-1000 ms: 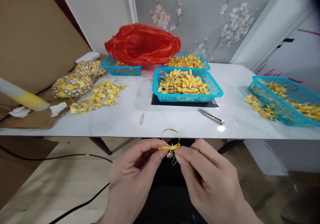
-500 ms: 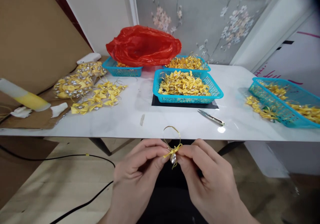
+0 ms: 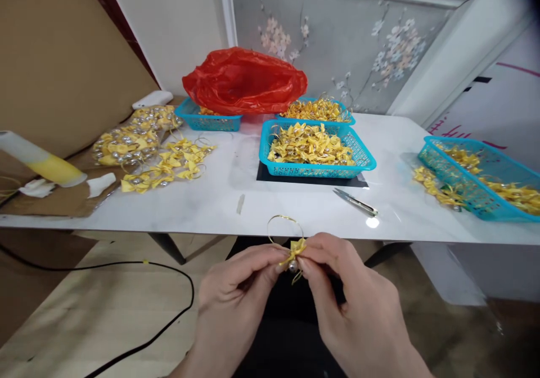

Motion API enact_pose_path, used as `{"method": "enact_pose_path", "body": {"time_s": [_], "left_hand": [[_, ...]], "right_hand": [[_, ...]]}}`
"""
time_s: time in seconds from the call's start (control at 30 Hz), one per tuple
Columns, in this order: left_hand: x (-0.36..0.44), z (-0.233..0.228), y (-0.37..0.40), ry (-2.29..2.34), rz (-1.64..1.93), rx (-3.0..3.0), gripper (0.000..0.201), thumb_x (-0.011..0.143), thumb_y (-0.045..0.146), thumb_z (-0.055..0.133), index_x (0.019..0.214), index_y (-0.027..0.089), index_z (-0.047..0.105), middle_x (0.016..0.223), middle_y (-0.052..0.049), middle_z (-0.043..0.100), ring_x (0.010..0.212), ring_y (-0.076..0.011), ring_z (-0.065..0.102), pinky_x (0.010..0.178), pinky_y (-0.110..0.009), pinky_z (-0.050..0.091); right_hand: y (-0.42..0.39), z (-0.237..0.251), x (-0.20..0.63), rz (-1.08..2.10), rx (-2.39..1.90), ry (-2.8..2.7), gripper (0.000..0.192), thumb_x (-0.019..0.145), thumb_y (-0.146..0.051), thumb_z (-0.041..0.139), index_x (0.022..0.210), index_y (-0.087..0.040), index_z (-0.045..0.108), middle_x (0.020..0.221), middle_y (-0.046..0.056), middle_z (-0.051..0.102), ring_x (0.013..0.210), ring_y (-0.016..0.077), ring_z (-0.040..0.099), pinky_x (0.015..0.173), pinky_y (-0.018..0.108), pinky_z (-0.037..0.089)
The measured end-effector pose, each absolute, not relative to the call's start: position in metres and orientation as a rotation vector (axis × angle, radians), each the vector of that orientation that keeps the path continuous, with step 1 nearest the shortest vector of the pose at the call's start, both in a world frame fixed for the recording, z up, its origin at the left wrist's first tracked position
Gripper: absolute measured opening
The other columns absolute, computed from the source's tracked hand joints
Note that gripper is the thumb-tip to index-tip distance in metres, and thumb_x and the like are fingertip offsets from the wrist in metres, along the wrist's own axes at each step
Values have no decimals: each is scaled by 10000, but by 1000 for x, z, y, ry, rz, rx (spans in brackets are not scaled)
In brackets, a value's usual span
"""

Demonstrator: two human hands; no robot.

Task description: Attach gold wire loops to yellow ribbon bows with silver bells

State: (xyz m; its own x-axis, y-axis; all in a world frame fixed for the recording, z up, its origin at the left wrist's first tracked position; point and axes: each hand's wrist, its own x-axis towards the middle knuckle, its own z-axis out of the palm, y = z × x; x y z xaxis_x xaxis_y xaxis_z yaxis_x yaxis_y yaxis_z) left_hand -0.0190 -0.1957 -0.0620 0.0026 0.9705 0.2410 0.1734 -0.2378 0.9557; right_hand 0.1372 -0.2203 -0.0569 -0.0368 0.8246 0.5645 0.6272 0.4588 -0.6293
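Observation:
Between my hands, in front of the table's near edge, is a small yellow ribbon bow (image 3: pixel 297 247) with a silver bell (image 3: pixel 293 265) under it. A gold cord loop (image 3: pixel 285 218) stands up above the bow, and a short cord end hangs below. My left hand (image 3: pixel 240 291) pinches the bow's left side between thumb and forefinger. On the other side my right hand (image 3: pixel 352 291) pinches it the same way, its fingertips close to the bell. Parts of the bow are hidden by the fingertips.
On the white table (image 3: pixel 202 209), a blue basket (image 3: pixel 316 170) holds many yellow bows. Thread snips (image 3: pixel 356 201) lie before it. Another blue basket (image 3: pixel 476 198) stands right, loose bows (image 3: pixel 169 167) lie left, and a red plastic bag (image 3: pixel 244 80) sits behind. A black cable (image 3: pixel 169 324) crosses the floor.
The bow has turned in my fingers, showing more of its ribbon face. Its cord loop leans further left, and my right fingers have shifted slightly. The camera view has moved a little.

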Motion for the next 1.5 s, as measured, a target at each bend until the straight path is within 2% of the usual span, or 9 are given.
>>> {"method": "enact_pose_path", "body": {"time_s": [0.13,0.27,0.47,0.73,1.0,1.13,1.3,1.4,1.5], "left_hand": [[-22,-67,-194,1278,1292,1341,184,786,160,742,786,328,819,758,58,819,665,-109,744,636,-121,582],[-22,-63,-192,1224,1269,1331,153,754,152,745,757,287,817,714,28,814,626,-120,741,581,-116,570],[-22,-46,-194,1131,1216,1539,208,772,117,692,736,286,808,686,32,804,601,-127,738,571,-128,561],[-25,-46,-196,1055,1145,1543,230,797,117,685,724,294,813,646,22,783,564,-152,706,540,-193,552],[-26,-50,-199,949,1080,1233,177,777,145,729,700,283,810,674,9,783,602,-123,693,569,-157,542],[-28,-53,-200,850,1039,1125,140,797,170,747,723,271,811,705,8,785,635,-106,690,611,-145,535],[-31,-55,-202,748,973,1080,135,825,181,733,731,248,803,682,5,760,623,-100,659,622,-159,516],[-29,-56,-202,744,957,1048,99,822,178,733,774,247,786,694,12,745,626,-94,650,613,-155,500],[-27,-56,-202,754,991,1071,157,829,143,708,905,276,744,716,36,712,634,-99,646,620,-170,509]], "right_hand": [[-222,-44,154,95,-1241,-1897,296,971,-115,480,1250,-178,561,896,24,757,692,135,715,638,214,563],[-212,-21,171,25,-1212,-1860,158,929,-115,579,995,-201,694,943,44,699,846,150,668,750,238,539],[-174,-8,174,797,-1116,-2023,101,951,-205,574,918,-219,669,1033,36,652,935,162,638,752,258,533],[-164,-20,157,1567,-939,-1667,295,884,-417,666,723,-177,603,767,5,573,647,124,486,582,240,456],[-147,-49,184,1267,-980,-1079,274,810,-375,745,768,-197,541,840,5,588,659,95,596,445,142,465],[-140,-55,225,986,-926,-918,293,765,-321,796,694,-193,542,694,-85,538,487,15,480,710,222,609],[-154,-49,273,623,-952,-841,188,854,-192,693,673,-213,650,650,-112,650,493,26,564,825,321,566],[-168,-51,287,584,-1055,-864,237,850,-133,652,626,-205,680,605,-96,665,470,25,565,756,315,543],[-180,-60,282,580,-1130,-924,121,836,-155,705,800,-271,710,648,-93,672,512,39,595,638,225,544]]}}
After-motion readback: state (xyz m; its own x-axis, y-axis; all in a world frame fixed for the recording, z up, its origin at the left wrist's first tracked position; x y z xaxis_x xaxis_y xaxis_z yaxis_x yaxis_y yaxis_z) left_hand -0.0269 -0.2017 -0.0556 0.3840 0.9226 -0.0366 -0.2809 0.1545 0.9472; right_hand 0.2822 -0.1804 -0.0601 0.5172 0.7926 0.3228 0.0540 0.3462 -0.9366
